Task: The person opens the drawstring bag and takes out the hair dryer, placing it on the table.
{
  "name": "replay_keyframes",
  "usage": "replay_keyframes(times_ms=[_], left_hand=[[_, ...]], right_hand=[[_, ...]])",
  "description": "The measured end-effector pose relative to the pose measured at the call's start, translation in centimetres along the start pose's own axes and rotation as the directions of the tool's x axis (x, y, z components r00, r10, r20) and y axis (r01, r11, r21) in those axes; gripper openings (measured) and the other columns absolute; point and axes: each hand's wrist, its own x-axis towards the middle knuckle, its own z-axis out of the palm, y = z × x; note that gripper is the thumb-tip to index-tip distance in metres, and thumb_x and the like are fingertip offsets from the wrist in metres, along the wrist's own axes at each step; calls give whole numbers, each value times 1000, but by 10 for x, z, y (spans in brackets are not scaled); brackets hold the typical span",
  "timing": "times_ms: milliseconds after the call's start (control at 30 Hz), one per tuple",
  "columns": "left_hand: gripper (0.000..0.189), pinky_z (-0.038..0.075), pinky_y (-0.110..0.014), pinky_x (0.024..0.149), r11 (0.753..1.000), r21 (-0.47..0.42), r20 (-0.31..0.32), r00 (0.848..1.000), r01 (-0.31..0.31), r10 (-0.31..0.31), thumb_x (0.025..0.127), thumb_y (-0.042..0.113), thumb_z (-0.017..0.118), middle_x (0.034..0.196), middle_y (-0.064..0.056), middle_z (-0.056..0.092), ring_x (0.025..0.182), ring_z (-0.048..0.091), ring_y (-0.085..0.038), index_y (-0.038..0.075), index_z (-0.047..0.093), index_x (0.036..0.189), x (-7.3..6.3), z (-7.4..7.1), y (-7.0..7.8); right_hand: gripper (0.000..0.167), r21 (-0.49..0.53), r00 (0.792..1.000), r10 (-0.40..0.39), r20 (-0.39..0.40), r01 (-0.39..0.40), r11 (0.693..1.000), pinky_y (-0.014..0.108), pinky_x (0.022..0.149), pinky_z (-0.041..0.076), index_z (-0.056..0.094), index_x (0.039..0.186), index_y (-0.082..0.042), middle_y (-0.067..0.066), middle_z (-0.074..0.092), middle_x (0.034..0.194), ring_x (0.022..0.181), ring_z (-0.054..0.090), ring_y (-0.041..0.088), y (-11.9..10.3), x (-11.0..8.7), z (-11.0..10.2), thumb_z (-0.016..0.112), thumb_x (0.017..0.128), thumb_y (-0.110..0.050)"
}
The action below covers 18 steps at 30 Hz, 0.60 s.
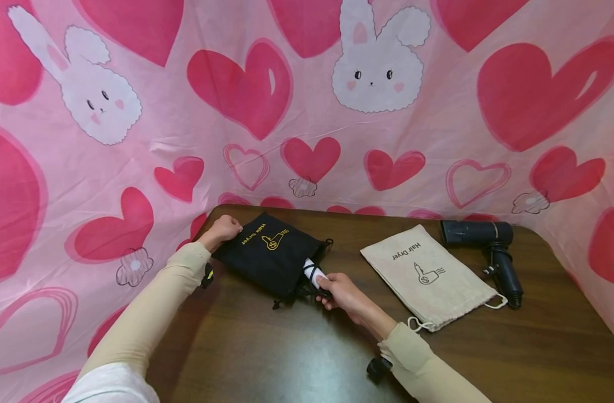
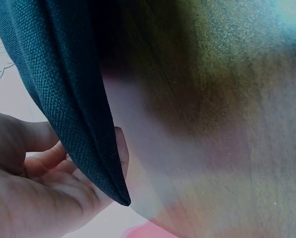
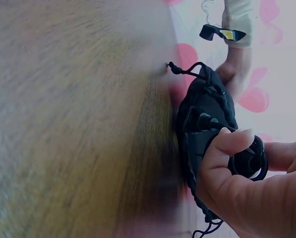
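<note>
A black drawstring bag (image 1: 253, 260) with yellow "Hair Dryer" lettering lies at the back left of the table. My left hand (image 1: 224, 230) grips its far left corner, with the cloth between thumb and fingers in the left wrist view. At the bag's mouth, my right hand (image 1: 343, 292) holds the end of a white hair dryer (image 1: 312, 270), wound with black cord. The rest of it is hidden inside the bag. In the right wrist view, a black plug (image 3: 196, 121) shows beside the fingers at the opening.
Right of the hands, a beige drawstring bag (image 1: 425, 280) printed "Hair Dryer" lies flat on the wooden table (image 1: 266, 358). Beyond it rests a black hair dryer (image 1: 475, 232), its cord bundled at the handle. A pink heart-and-rabbit cloth (image 1: 307, 112) hangs behind the table and along its sides.
</note>
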Motion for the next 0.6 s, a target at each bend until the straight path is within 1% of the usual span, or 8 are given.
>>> replay_keyframes(times_ms=[100,200,433,600], left_hand=[[34,42,-30,67,1000,-4,-6,1000,5,-5,101,12,61,70,-2,52,76,53,-23,8,59,67,-2,0,2],[34,41,-29,66,1000,-21,-2,1000,11,-11,102,11,59,68,-1,49,75,51,-23,8,58,67,-3,2,0],[35,42,-30,66,999,-32,2,1000,17,-17,102,12,58,67,-1,49,75,52,-24,8,59,68,1,1,-6],[35,42,-30,65,999,-40,8,1000,18,-18,102,12,57,66,-1,49,74,52,-24,8,59,67,1,-1,-7]], right_hand=[[24,2,1000,0,-1,0,1000,20,55,46,56,106,7,8,59,76,61,50,10,0,0,0,49,112,-15],[23,2,1000,-2,-4,2,1000,20,55,46,56,105,7,7,59,76,61,50,10,0,-1,0,49,112,-14],[24,7,1000,-3,-11,3,1000,20,55,46,55,107,7,8,59,77,61,50,10,-1,-2,0,49,112,-15],[24,10,1000,-2,-9,2,1000,20,55,46,55,108,8,8,59,78,62,50,10,-1,-2,-1,49,112,-15]])
